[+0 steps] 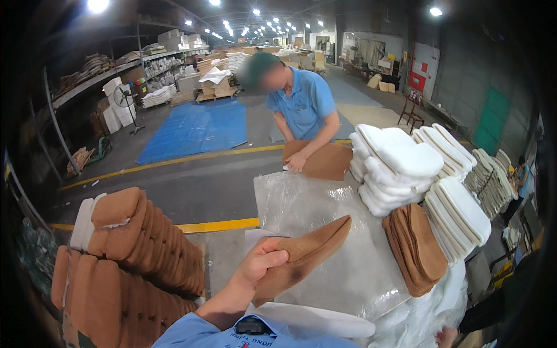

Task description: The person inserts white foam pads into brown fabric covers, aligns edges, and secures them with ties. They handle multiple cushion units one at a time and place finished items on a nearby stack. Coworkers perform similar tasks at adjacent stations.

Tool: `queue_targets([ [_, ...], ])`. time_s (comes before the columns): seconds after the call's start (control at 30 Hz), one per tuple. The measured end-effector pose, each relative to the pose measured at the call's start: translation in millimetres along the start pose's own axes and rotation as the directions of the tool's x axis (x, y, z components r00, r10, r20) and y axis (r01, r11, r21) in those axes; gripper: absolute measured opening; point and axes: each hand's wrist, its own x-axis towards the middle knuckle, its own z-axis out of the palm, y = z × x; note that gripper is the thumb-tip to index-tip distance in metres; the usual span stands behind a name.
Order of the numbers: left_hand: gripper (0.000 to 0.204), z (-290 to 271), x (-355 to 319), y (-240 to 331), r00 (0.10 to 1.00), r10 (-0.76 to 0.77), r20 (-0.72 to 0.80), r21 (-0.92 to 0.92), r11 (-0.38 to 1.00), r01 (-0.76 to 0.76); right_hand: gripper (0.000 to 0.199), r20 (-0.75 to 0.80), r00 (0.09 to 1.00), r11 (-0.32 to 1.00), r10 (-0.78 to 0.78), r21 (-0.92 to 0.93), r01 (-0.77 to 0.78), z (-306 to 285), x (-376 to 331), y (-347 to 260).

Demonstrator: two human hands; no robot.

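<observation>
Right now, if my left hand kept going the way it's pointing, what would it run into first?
The left hand points up and right along the folded brown cover it grips. Past that cover lies only the clear plastic sheet; then, probably, the stack of white foam pads, though depth is unclear.

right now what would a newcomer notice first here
Probably the left hand at the centre, gripping a folded brown cover over a sheet of clear plastic on the table. Across the table a person in a blue shirt presses on another brown piece. Stacks of white foam pads rise at the right, and brown cushions pile up at the left.
</observation>
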Motion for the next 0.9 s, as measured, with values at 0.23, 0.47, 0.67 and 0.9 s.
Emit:
queue_targets([
  [0.23,0.041,-8,-30,3,0.983,0.016,-0.181,0.02,1.0,-0.013,0.057,-0.056,0.997,0.997,0.061,-0.053,-0.064,-12,-8,17],
  [0.47,0.048,4,-20,1,0.996,0.024,-0.088,0.014,1.0,-0.022,0.051,-0.077,0.997,1.0,-0.012,0.018,0.013,-26,-19,-2],
  [0.67,0.043,20,-16,14,0.999,-0.044,-0.011,0.074,0.996,0.044,0.046,0.034,0.976,0.973,-0.216,0.088,0.212,24,-26,-53],
  [0.9,0.034,44,-6,-2,0.971,-0.194,0.141,0.169,0.971,0.169,0.108,0.823,-0.043,0.647,-0.567,0.476,0.596,207,-187,-138],
])
